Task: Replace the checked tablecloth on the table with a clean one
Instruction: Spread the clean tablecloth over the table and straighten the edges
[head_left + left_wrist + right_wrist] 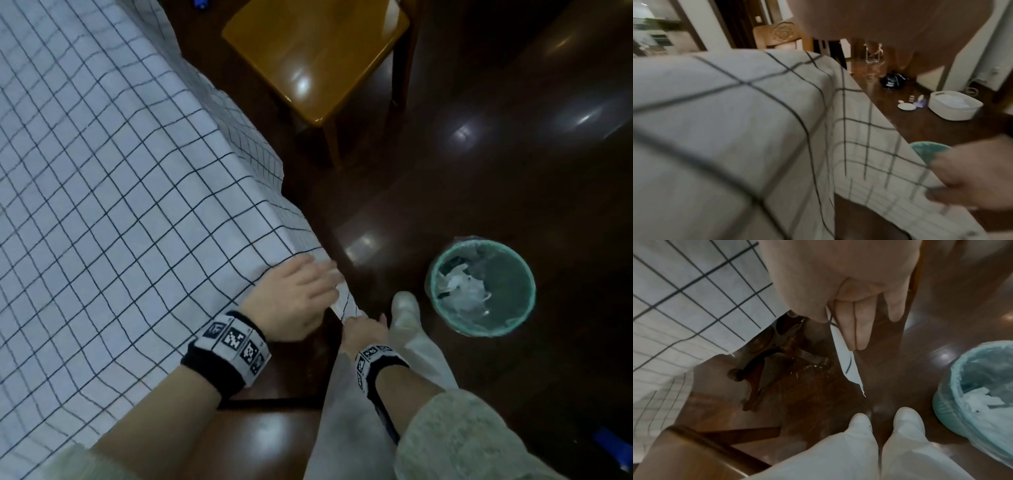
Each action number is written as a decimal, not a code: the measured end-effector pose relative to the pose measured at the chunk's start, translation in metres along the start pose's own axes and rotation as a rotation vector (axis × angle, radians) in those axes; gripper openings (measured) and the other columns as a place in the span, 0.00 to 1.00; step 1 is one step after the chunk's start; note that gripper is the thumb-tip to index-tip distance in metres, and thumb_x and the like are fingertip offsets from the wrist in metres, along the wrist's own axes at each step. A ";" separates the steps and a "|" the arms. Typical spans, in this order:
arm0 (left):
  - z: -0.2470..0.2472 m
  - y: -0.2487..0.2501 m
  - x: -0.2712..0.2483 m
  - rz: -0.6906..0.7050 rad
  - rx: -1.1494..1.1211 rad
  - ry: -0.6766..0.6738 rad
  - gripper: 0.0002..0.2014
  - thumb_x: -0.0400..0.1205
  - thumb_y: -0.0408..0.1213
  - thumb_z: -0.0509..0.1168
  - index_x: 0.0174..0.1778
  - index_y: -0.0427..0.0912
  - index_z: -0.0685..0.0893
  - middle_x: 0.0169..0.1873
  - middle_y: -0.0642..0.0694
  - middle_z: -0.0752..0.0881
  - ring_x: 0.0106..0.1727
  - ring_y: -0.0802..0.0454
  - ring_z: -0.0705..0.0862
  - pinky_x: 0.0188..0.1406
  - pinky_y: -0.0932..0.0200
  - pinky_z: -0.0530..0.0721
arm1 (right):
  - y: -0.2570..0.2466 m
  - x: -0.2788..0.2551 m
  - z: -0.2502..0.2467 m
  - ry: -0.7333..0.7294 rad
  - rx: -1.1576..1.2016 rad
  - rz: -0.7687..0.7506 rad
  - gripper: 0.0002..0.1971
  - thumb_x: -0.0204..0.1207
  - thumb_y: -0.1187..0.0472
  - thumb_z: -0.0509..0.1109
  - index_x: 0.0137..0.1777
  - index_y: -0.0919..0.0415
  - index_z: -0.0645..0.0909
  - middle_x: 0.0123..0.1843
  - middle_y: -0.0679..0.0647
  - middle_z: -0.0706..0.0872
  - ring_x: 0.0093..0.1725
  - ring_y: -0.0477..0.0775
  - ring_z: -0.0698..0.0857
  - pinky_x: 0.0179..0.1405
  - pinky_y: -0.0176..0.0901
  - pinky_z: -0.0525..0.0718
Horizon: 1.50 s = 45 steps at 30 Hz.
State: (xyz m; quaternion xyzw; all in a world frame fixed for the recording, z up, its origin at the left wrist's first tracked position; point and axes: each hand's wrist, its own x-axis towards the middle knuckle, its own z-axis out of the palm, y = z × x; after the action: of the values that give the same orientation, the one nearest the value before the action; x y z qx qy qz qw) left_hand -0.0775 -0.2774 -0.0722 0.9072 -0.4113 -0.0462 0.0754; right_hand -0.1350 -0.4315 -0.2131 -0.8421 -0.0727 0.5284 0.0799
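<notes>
A: Dark glossy wood floor [479, 178], lamp glare in patches. Item one, right hand [364, 330]?

B: Low beside the tabletop corner, thumb and fingers [851, 324] pinching the hanging corner of the checked tablecloth [102, 171]; the cloth's tip dangles below the fingers toward the floor.

A: Left hand [294, 301]?

B: Fingers extended and relaxed, lying flat on the cloth at the same corner, just above the right hand. Both wrists carry black bands with printed markers.

A: Cloth position?

B: White with thin dark grid, spread over the tabletop, draped over the edge, lifted at the near corner where bare dark wood [298, 370] shows.

A: Surroundings?

B: Green-lined wastebasket [479, 284] holding crumpled white paper, on the floor near the person's white-slippered feet [885, 423]. Wooden chair [318, 58] with amber seat at the far side. Carved table base [764, 356] under the cloth. Farther off, on the floor: white basket [953, 107], small plate [906, 106], dark bag [893, 80].
</notes>
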 end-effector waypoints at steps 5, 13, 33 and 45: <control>0.039 0.051 -0.031 -0.394 -0.208 -0.064 0.17 0.77 0.51 0.62 0.26 0.46 0.83 0.26 0.51 0.82 0.32 0.50 0.82 0.29 0.61 0.74 | 0.008 0.002 0.010 0.036 -0.104 -0.050 0.15 0.82 0.63 0.55 0.60 0.58 0.82 0.58 0.55 0.87 0.62 0.58 0.82 0.75 0.59 0.65; 0.105 0.087 -0.008 -1.234 -0.438 -0.516 0.41 0.68 0.80 0.44 0.61 0.54 0.80 0.52 0.53 0.88 0.55 0.50 0.85 0.58 0.51 0.77 | 0.032 0.018 0.026 -0.018 -0.481 -0.274 0.17 0.85 0.60 0.52 0.70 0.60 0.73 0.64 0.57 0.82 0.67 0.59 0.78 0.73 0.55 0.66; 0.134 0.101 0.023 -1.487 -0.818 -0.831 0.21 0.77 0.51 0.51 0.52 0.45 0.84 0.56 0.44 0.85 0.53 0.43 0.83 0.57 0.49 0.82 | 0.130 0.017 -0.059 -0.191 -0.441 -0.293 0.16 0.83 0.59 0.56 0.67 0.61 0.75 0.64 0.60 0.81 0.61 0.61 0.81 0.52 0.43 0.74; -0.001 0.050 0.090 -0.898 -0.450 -0.596 0.15 0.84 0.43 0.54 0.57 0.43 0.84 0.56 0.43 0.86 0.57 0.42 0.84 0.52 0.52 0.81 | 0.073 -0.029 -0.191 -0.075 -0.188 -0.124 0.16 0.82 0.58 0.55 0.63 0.57 0.80 0.64 0.57 0.84 0.61 0.58 0.83 0.50 0.42 0.78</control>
State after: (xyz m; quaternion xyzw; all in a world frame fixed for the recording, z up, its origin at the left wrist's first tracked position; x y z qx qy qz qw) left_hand -0.0551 -0.3781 -0.0642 0.9022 0.0301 -0.4131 0.1206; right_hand 0.0278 -0.5198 -0.1210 -0.8193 -0.1768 0.5446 0.0302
